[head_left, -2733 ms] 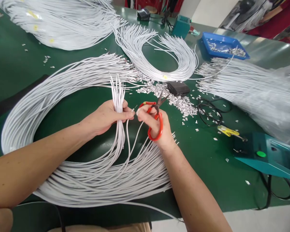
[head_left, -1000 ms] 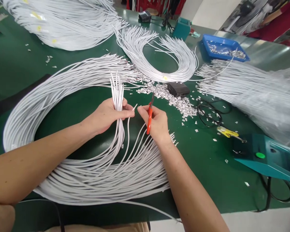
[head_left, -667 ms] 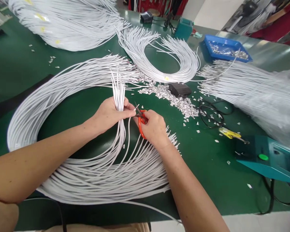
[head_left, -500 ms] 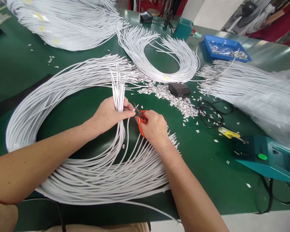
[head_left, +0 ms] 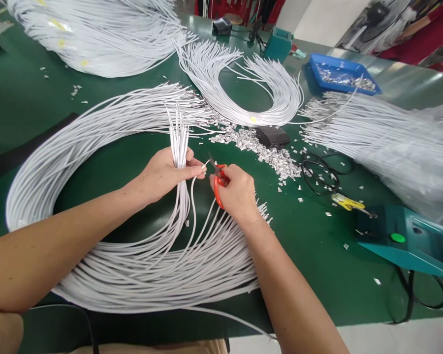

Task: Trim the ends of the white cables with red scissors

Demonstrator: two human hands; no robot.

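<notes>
My left hand [head_left: 172, 169] is closed around an upright bunch of white cables [head_left: 178, 140]. Between its thumb and fingertips it pinches the end of one single cable [head_left: 193, 196], whose tip points right. My right hand [head_left: 238, 191] grips orange-handled scissors [head_left: 219, 187], their dark blades just right of that tip and apart from it. Below both hands lies a large curved bundle of white cables [head_left: 162, 280], which loops round on the left to a far set of ends [head_left: 184, 105].
Small silvery scraps [head_left: 266, 155] lie heaped beyond my right hand, beside a black block [head_left: 273, 136]. A teal machine [head_left: 402, 236] stands at right, with a yellow-handled tool [head_left: 347, 201] by it. More cable coils [head_left: 280, 103] and a blue tray [head_left: 343, 73] are farther back.
The scissors have drawn slightly right, away from the pinched cable's end. That cable's tip now shows beyond my left fingertips. The bunch stays in my left hand.
</notes>
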